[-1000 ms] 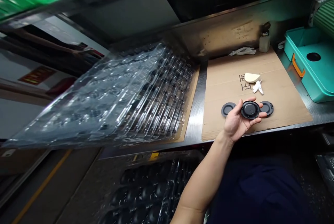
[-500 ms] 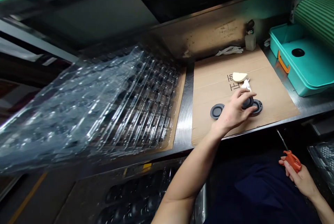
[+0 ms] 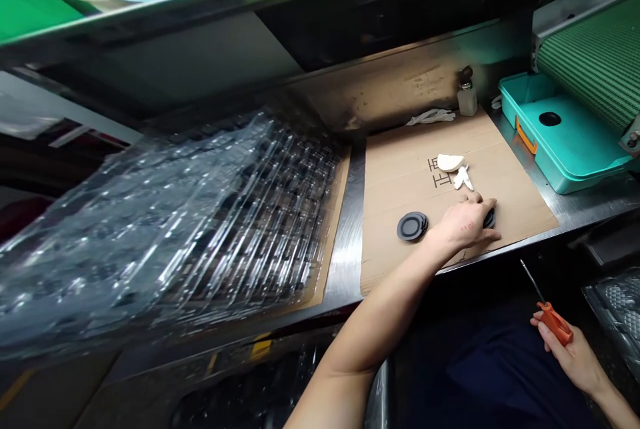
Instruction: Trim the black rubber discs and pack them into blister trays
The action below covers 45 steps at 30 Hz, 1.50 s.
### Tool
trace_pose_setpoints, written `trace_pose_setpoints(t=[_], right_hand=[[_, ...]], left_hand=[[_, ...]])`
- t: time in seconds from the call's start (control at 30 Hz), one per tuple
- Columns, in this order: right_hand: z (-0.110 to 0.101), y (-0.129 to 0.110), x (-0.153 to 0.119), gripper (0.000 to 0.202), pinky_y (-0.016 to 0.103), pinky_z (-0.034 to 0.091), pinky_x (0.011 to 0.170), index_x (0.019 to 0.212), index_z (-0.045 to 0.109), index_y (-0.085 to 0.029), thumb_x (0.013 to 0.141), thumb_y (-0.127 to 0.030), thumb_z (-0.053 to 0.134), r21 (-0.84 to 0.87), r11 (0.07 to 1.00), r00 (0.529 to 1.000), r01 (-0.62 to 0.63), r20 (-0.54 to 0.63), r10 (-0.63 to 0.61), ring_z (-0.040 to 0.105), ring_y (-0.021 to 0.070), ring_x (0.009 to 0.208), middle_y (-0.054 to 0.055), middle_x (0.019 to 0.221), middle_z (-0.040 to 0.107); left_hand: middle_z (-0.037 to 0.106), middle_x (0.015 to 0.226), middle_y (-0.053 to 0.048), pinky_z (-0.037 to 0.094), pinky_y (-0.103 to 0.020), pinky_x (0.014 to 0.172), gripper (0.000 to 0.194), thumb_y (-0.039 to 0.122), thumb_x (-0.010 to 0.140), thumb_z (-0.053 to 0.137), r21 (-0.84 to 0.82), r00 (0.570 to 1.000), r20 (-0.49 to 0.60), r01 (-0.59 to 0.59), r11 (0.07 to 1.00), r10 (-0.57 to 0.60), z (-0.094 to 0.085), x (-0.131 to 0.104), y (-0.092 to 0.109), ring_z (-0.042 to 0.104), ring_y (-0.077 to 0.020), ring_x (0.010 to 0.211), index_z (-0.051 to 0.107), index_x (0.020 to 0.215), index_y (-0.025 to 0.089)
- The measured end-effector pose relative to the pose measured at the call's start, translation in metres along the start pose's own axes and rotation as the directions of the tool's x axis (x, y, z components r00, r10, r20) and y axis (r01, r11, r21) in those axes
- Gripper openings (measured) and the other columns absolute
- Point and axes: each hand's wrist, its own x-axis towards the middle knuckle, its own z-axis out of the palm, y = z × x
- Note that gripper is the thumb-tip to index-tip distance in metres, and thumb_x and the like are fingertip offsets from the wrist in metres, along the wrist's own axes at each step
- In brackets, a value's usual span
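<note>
My left hand (image 3: 467,221) reaches over the cardboard sheet (image 3: 387,169), its thumb and fingers closed around the edges of a dark grey round part (image 3: 489,219); most of that part is hidden. To the left of this hand, more dark round parts (image 3: 413,225) lie on the cardboard, apparently one overlapping another. Below the bench edge, my right hand (image 3: 565,342) grips the orange handle of a screwdriver-like tool (image 3: 555,323). Its thin metal shaft points up and left, and the tip touches nothing visible.
Clear plastic trays (image 3: 200,215) are piled at left. A cream half-round piece (image 3: 450,162) and crumpled white scraps (image 3: 463,178) lie on the cardboard. Behind are a white glove (image 3: 431,117) and small bottle (image 3: 467,99). A teal box (image 3: 575,142) sits right, beneath a green conveyor belt (image 3: 595,49).
My left hand has shifted slightly right and down, onto the right-hand round part. The parts at left now look stacked. My right hand keeps its grip on the tool. The view has tilted.
</note>
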Motion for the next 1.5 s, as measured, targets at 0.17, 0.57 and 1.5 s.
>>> trace_pose_setpoints(t=[0.17,0.57,1.5], right_hand=[[-0.003,-0.005,-0.012,0.058,0.03,0.061,0.071,0.122,0.072,-0.017,0.091,-0.065,0.063,0.019,1.0,1.0,-0.005,-0.002,0.005,0.071,0.0253,0.091,0.013,0.108,0.075],[-0.023,-0.034,-0.015,0.046,0.029,0.054,0.083,0.093,0.072,-0.022,0.098,-0.063,0.051,-0.367,0.924,0.979,0.109,0.202,-0.035,0.068,0.0221,0.09,0.006,0.094,0.07],[0.016,-0.101,0.008,0.046,0.034,0.043,0.073,0.101,0.07,-0.026,0.104,-0.056,0.035,-0.946,0.319,0.916,0.053,0.173,0.363,0.073,0.0324,0.091,0.008,0.086,0.075]], left_hand=[[0.06,0.128,-0.016,0.053,-0.046,0.096,0.047,0.03,0.091,0.067,-0.07,0.997,-0.012,-0.081,0.994,0.081,-0.003,-0.042,0.014,0.061,-0.0358,0.117,0.062,0.137,0.022],[0.069,0.11,-0.013,0.061,-0.046,0.085,0.055,0.043,0.086,0.08,-0.801,0.89,0.423,0.282,-0.528,-0.168,0.27,-0.092,-0.035,0.071,-0.025,0.095,0.066,0.132,0.018],[0.068,0.116,-0.012,0.062,-0.043,0.084,0.065,0.04,0.067,0.095,-0.873,0.907,0.282,0.107,-0.476,-0.312,0.312,-0.058,-0.025,0.067,-0.0213,0.095,0.074,0.126,0.022]])
